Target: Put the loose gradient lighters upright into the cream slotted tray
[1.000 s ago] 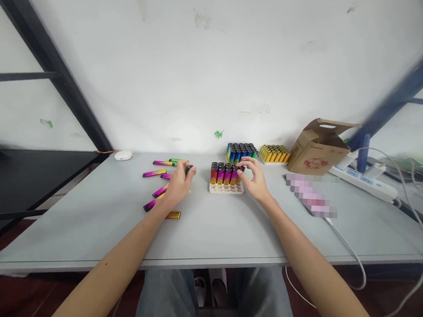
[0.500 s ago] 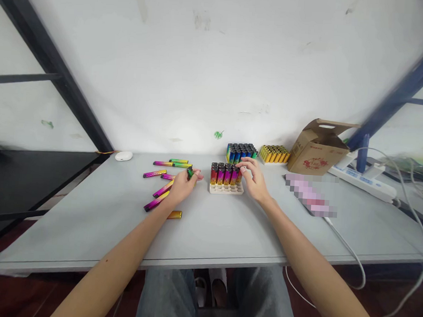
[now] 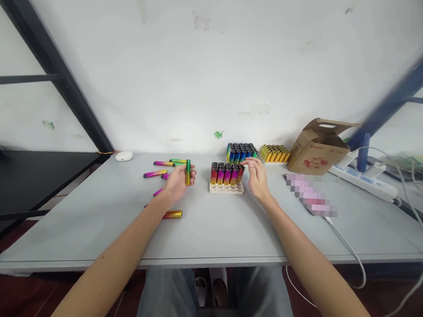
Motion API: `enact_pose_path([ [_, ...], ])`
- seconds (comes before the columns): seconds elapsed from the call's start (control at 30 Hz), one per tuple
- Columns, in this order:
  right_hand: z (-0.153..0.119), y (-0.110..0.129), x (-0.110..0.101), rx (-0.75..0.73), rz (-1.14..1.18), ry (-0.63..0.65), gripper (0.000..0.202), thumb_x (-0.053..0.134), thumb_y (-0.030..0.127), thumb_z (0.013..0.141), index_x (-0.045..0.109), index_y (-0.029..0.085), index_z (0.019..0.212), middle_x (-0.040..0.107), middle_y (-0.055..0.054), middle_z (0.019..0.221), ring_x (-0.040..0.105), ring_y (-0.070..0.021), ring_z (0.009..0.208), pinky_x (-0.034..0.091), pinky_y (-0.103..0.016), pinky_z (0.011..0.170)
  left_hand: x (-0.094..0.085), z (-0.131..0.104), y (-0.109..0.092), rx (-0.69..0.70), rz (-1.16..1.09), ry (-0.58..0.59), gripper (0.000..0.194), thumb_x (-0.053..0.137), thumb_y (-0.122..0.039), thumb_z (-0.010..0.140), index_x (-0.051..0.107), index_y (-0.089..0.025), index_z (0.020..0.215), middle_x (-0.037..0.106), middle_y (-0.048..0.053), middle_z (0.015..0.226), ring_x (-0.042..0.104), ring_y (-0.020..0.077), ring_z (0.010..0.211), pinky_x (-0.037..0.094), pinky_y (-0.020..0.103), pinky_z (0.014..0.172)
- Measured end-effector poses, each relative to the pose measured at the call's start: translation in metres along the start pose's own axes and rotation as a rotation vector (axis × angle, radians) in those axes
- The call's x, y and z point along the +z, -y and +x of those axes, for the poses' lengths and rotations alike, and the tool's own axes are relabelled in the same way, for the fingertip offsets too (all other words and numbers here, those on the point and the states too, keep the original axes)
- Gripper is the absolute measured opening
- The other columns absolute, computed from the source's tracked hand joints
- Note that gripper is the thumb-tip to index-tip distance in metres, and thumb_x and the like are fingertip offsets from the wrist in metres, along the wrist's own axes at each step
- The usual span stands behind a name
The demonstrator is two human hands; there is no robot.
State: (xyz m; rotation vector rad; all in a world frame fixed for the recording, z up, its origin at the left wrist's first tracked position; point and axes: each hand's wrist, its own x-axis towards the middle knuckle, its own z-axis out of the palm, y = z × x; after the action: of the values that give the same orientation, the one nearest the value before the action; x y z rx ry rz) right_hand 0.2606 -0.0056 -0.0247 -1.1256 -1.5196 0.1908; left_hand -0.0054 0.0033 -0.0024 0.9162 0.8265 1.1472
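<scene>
My left hand [image 3: 180, 181] is closed around a green-and-gold lighter [image 3: 188, 172], held upright above the table. Left of it, several purple-and-yellow lighters [image 3: 155, 173] lie loose, some partly hidden behind my hand and forearm. A red-and-gold lighter [image 3: 172, 214] lies nearer the front. In a white tray [image 3: 226, 190], red and purple lighters [image 3: 227, 175] stand upright in rows, and the front holes show bare. My right hand [image 3: 256, 176] is at the tray's right side, fingers stretched out, tips at the top of the back right lighter; whether they touch it I cannot tell.
Blue lighters [image 3: 241, 153] and a tray of yellow lighters [image 3: 274, 153] stand by the wall. An opened cardboard box [image 3: 317, 150], a blurred pink phone [image 3: 307, 195] with a cable and a power strip [image 3: 366, 182] are on the right. A white earbud case [image 3: 124, 156] sits far left.
My left hand has turned and moved slightly left, bringing the green-and-gold lighter upright. My right hand has shifted a little right, uncovering the red lighter at the tray's right end.
</scene>
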Motion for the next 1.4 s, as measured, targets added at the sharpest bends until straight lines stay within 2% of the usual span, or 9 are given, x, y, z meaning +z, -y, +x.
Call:
enact_pose_path([
  [0.07,0.000,-0.002,0.001,0.020,0.006,-0.003,0.043,0.031,0.046,0.097,0.066,0.022,0.091,0.060,-0.009,0.109,0.056,-0.0230,0.110,0.042,-0.043,0.101,0.003,-0.001,0.002,-0.005,0.002,-0.017,0.014,0.041,-0.032,0.089,0.047,-0.019,0.086,0.055,0.002,0.074,0.051,0.0114,0.056,0.042,0.025,0.055],
  [0.13,0.000,-0.003,0.001,0.028,0.011,-0.001,0.044,0.031,0.047,0.097,0.066,0.022,0.091,0.062,-0.009,0.107,0.057,-0.0227,0.108,0.043,-0.042,0.099,0.006,-0.003,0.004,-0.008,0.014,0.013,0.019,0.047,-0.038,0.090,0.045,-0.020,0.087,0.059,0.002,0.079,0.055,0.0125,0.060,0.044,0.027,0.057],
  [0.27,0.001,-0.004,0.002,0.021,0.006,-0.010,0.042,0.030,0.046,0.098,0.064,0.021,0.096,0.064,-0.009,0.104,0.058,-0.0225,0.104,0.044,-0.042,0.096,0.009,-0.009,0.003,-0.006,0.020,0.087,0.030,0.059,-0.047,0.084,0.045,-0.021,0.086,0.061,0.001,0.079,0.052,0.0103,0.053,0.040,0.025,0.052],
  [0.47,0.000,-0.006,0.003,0.012,0.002,-0.004,0.042,0.029,0.046,0.098,0.064,0.022,0.097,0.063,-0.008,0.104,0.058,-0.0222,0.103,0.044,-0.041,0.096,0.006,-0.006,0.001,-0.003,-0.012,0.160,0.044,0.040,-0.059,0.089,0.055,-0.018,0.083,0.053,0.002,0.067,0.047,0.0125,0.052,0.039,0.027,0.051],
  [0.6,-0.001,-0.005,0.005,0.003,-0.002,0.015,0.043,0.030,0.047,0.098,0.064,0.021,0.096,0.063,-0.009,0.105,0.058,-0.0226,0.105,0.043,-0.041,0.098,0.009,-0.009,0.001,-0.042,0.007,0.203,0.042,0.042,-0.058,0.088,0.051,-0.019,0.075,0.044,0.000,0.063,0.045,0.0139,0.054,0.040,0.029,0.053],
  [0.83,-0.002,-0.002,0.005,-0.019,0.007,0.023,0.040,0.030,0.044,0.098,0.063,0.021,0.096,0.062,-0.009,0.106,0.057,-0.0228,0.107,0.043,-0.043,0.099,0.011,-0.011,0.002,-0.086,0.006,0.243,0.032,0.040,-0.046,0.087,0.045,-0.020,0.070,0.040,0.000,0.064,0.041,0.0133,0.053,0.037,0.027,0.049],
  [0.93,-0.003,0.000,0.004,0.004,-0.008,0.033,0.036,0.033,0.042,0.097,0.061,0.021,0.104,0.061,-0.010,0.109,0.056,-0.0235,0.105,0.044,-0.043,0.095,0.009,-0.008,0.004,-0.089,0.018,0.228,0.029,0.039,-0.042,0.088,0.044,-0.020,0.070,0.039,-0.001,0.065,0.040,0.0124,0.054,0.037,0.026,0.049],
  [1.07,-0.004,0.004,0.003,0.032,-0.020,0.014,0.035,0.036,0.041,0.096,0.056,0.021,0.115,0.059,-0.012,0.117,0.055,-0.0248,0.109,0.045,-0.044,0.093,0.007,-0.005,0.007,-0.121,0.038,0.149,0.025,0.039,-0.036,0.088,0.042,-0.019,0.070,0.037,-0.001,0.066,0.040,0.0111,0.054,0.037,0.024,0.049],
  [1.4,-0.004,0.003,0.004,0.056,-0.011,-0.037,0.034,0.038,0.038,0.094,0.051,0.020,0.119,0.058,-0.014,0.122,0.055,-0.0263,0.113,0.044,-0.048,0.096,0.009,0.000,0.006,-0.068,0.071,0.011,0.014,0.038,-0.024,0.082,0.041,-0.018,0.069,0.036,-0.003,0.064,0.037,0.0085,0.049,0.034,0.019,0.045],
])
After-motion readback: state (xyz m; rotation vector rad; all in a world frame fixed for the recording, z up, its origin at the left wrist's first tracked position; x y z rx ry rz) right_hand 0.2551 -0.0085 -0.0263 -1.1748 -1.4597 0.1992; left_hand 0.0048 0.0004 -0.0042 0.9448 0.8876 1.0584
